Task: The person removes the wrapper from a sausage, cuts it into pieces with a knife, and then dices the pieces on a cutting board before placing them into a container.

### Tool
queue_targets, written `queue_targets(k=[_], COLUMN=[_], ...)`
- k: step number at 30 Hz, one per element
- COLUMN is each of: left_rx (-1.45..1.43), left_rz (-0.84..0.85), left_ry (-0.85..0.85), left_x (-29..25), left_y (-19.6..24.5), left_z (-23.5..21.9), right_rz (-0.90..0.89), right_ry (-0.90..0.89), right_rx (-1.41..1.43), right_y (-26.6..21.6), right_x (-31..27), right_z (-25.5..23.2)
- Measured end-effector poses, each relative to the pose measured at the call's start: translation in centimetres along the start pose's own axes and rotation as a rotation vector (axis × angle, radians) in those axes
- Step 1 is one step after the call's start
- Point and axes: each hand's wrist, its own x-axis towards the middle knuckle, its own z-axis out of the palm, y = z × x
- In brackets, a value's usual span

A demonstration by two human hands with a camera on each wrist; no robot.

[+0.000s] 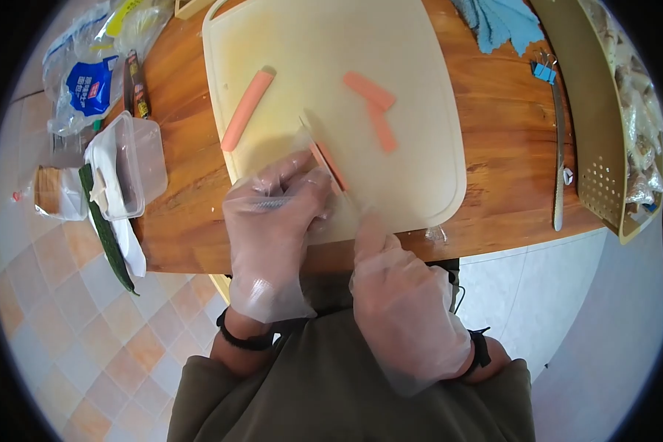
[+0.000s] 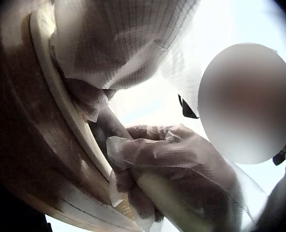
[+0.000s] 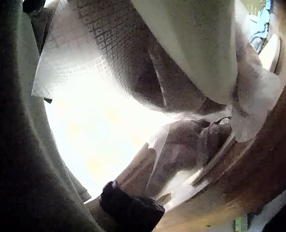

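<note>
Both hands wear clear plastic gloves. My right hand (image 1: 405,302) grips a knife by its pale handle (image 2: 157,188). The knife's thin blade (image 1: 306,130) slants across a piece of pink sausage (image 1: 337,171) on the cream cutting board (image 1: 412,177), with pink showing on both sides of the blade. With curled fingers, my left hand (image 1: 269,214) holds this sausage piece at its left side, fingertips close beside the blade. A longer sausage stick (image 1: 247,110) lies at the board's left. Two flat sausage pieces (image 1: 370,91) lie to the right, one overlapping the other.
Left of the board are a clear plastic box (image 1: 144,155), a cucumber (image 1: 107,228) and plastic packaging (image 1: 92,85). At right lie long metal tweezers (image 1: 559,162), a blue clip (image 1: 544,72), a blue cloth (image 1: 501,22) and a tan basket (image 1: 593,140) of wrapped items.
</note>
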Motion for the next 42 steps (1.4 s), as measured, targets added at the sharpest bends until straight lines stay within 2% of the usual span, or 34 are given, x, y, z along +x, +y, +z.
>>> queue_targets(k=[2,6,9,11,12,14,15,17,19,22,27,29,33,35,36,39,41,42], left_rx=[0.004,0.036,0.073,0.038,0.003,-0.016,-0.032,-0.005,0.027,-0.074,-0.122,-0.146,-0.269,-0.260,-0.257,-0.201,-0.148,-0.098], left_rz=[-0.008,0.003,0.027,0.029,0.030,0.029,0.025,0.025,0.023,0.052,0.149,0.156,0.131,0.158,0.178,0.210,0.217,0.216], left_ry=[0.008,0.041,0.053,0.058,0.057,0.052,0.046,0.047,0.045,0.086,0.022,-0.027,-0.068,-0.086,-0.090,-0.099,-0.092,-0.084], left_x=[-0.1,-0.1,-0.1,-0.3,-0.4,-0.3,-0.3,-0.3,-0.3,-0.6,-0.3,-0.2,-0.3,-0.2,-0.1,0.2,0.5,0.5], left_y=[0.3,0.4,0.3,0.2,0.3,0.2,0.3,0.6,0.7,0.3,-0.3,-0.4,0.8,0.8,0.7,0.3,0.2,0.1], left_z=[0.1,0.4,0.3,0.3,0.5,0.5,0.5,0.4,0.3,-0.1,-0.2,-0.1,1.0,1.0,1.0,0.7,0.7,0.6], right_rz=[0.011,0.023,0.010,0.044,0.040,0.010,0.004,0.112,0.141,0.185,0.212,0.129,0.121,0.069,0.073,0.064,0.028,0.025], right_ry=[-0.091,-0.034,-0.062,-0.087,-0.084,-0.086,-0.084,-0.162,-0.169,-0.159,-0.074,0.004,0.059,0.168,0.177,0.183,-0.005,-0.004], right_rx=[-0.023,0.069,-0.023,0.277,0.272,0.741,0.738,0.956,0.976,0.999,0.904,0.899,0.943,0.707,0.706,0.735,0.772,0.771], right_y=[-0.2,-0.3,-0.5,-0.1,0.6,1.7,2.1,2.9,2.7,2.7,2.7,2.7,2.1,1.9,2.0,2.4,3.0,3.0], right_x=[0.5,0.5,0.7,0.6,0.5,0.2,0.4,1.1,0.9,0.7,0.6,0.5,0.4,0.5,0.5,0.3,0.2,0.1], right_z=[-0.2,0.6,0.9,1.5,1.7,2.1,1.6,0.4,0.5,0.2,0.3,0.2,1.2,2.1,2.1,1.7,0.9,0.7])
